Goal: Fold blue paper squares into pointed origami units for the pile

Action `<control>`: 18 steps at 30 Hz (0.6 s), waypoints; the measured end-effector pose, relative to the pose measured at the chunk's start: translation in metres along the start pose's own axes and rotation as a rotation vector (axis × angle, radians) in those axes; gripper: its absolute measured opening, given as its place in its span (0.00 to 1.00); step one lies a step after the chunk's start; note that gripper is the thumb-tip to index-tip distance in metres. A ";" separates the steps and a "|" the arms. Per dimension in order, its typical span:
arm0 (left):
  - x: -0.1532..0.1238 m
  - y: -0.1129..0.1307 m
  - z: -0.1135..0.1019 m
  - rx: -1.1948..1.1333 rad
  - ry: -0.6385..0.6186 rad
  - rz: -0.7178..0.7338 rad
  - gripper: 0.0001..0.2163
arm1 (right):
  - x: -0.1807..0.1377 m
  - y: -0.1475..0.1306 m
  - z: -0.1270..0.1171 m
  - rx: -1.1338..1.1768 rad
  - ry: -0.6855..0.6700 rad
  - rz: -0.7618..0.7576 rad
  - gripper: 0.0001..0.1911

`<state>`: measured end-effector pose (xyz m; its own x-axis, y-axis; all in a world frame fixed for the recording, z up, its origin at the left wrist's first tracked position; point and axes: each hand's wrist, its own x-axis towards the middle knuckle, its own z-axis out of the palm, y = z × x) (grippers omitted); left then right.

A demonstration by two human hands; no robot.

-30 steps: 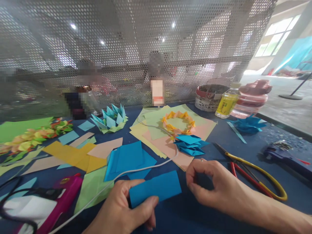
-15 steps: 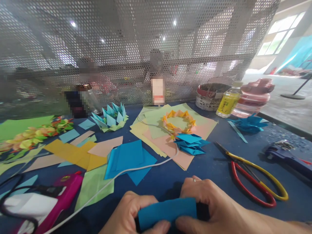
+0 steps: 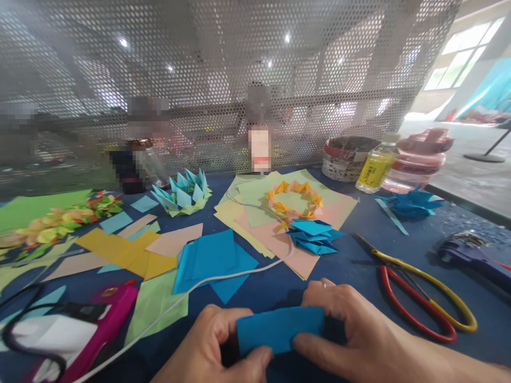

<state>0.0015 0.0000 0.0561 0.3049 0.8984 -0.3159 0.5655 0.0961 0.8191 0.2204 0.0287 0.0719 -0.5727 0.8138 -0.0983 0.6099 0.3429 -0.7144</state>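
A folded strip of blue paper (image 3: 281, 327) is held up between both hands at the front of the table. My left hand (image 3: 213, 340) pinches its left end, thumb in front and fingers behind. At the right end my right hand (image 3: 343, 324) grips it the same way, with a ring on one finger. Just beyond lie flat blue paper sheets (image 3: 215, 258), and a stack of folded blue paper pieces (image 3: 315, 235) rests to their right. Red and yellow handled scissors (image 3: 419, 298) lie right of my right hand, their blades pointing away.
A white cable (image 3: 235, 274) crosses the table past a magenta device (image 3: 112, 314). Behind are an orange paper ring (image 3: 295, 199), a light-blue paper crown (image 3: 183, 194), a yellow-labelled bottle (image 3: 375, 167), a pink jug (image 3: 417, 162) and a perforated metal screen (image 3: 223, 64).
Both hands have lifted the blue paper strip slightly up and away from me. The view has shifted a little; the other things on the table stay put.
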 end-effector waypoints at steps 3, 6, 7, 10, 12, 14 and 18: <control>0.003 -0.004 -0.002 -0.017 -0.010 0.010 0.13 | 0.001 0.004 0.000 -0.014 0.058 0.028 0.06; 0.005 -0.006 -0.005 -0.077 0.000 0.027 0.12 | 0.002 0.009 -0.001 -0.006 0.087 0.020 0.07; 0.006 -0.007 -0.006 -0.115 0.004 0.032 0.11 | 0.003 0.010 -0.002 0.005 0.089 0.005 0.07; 0.008 -0.009 -0.008 -0.236 0.022 0.018 0.10 | 0.005 0.011 -0.004 0.059 0.114 -0.049 0.06; 0.009 -0.010 -0.009 -0.281 0.028 0.011 0.10 | 0.007 0.009 -0.006 0.097 0.125 -0.067 0.05; 0.008 -0.010 -0.009 -0.284 0.030 0.023 0.10 | 0.008 0.008 -0.007 0.117 0.108 -0.075 0.06; 0.006 -0.010 -0.009 -0.289 0.052 0.058 0.09 | 0.006 0.013 -0.005 0.062 0.096 -0.019 0.09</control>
<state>-0.0090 0.0084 0.0504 0.2865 0.9261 -0.2454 0.3047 0.1548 0.9398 0.2274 0.0407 0.0653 -0.5270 0.8496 -0.0194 0.5627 0.3317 -0.7572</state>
